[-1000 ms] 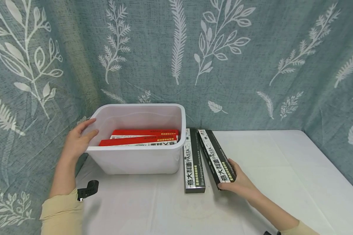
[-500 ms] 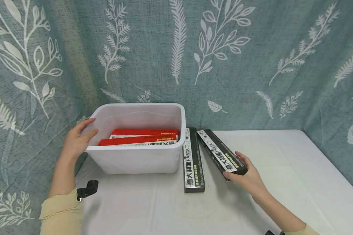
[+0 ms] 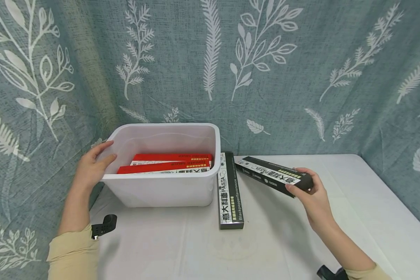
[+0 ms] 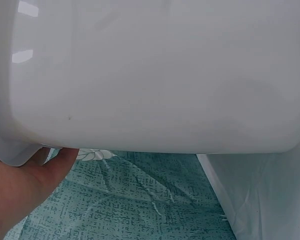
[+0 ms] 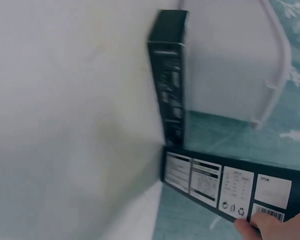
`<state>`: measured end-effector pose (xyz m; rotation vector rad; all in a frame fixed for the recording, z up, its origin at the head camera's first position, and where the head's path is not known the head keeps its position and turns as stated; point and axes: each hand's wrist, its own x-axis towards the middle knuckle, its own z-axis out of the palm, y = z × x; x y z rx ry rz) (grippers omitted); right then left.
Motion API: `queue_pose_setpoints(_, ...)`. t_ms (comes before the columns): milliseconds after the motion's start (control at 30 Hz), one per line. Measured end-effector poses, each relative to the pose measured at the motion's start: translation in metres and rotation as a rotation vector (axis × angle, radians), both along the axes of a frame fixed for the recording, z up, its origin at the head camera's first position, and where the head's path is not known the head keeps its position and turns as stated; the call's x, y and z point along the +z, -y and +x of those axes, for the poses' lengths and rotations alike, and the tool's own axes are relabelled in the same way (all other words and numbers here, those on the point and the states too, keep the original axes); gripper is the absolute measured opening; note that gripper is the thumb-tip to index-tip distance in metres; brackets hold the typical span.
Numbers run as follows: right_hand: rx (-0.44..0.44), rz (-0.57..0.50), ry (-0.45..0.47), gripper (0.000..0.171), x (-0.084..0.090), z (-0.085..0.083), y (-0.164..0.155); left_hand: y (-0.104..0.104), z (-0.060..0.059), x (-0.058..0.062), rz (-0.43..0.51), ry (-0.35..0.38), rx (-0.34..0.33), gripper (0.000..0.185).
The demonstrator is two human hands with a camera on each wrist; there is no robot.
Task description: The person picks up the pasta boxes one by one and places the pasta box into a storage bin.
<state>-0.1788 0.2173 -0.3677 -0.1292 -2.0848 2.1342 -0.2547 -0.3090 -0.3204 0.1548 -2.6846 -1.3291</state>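
right hand grips the near end of a black pasta box, long axis pointing left toward the white bin at centre-left; left hand clasps its rim.

Backdrop: grey-green curtain with white leaf and fern print, hanging in folds behind. Table covered in white cloth, evenly lit, faint creases.

1. Head view: bright, even, diffuse lighting; soft shadows lie beside the black pasta box on the table. Mild wide-angle bending at the edges.
2. Left wrist view: white bin close, soft-focused, with faint glare.
3. Right wrist view: dimmer, blurred.
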Motion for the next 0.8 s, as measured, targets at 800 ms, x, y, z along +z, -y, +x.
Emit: queue_pose_setpoints(800,0.030,-0.367,-0.297,0.054,0.045,0.008,-0.007,0.001,0.000,-0.001,0.005,0.010,0.009,0.058)
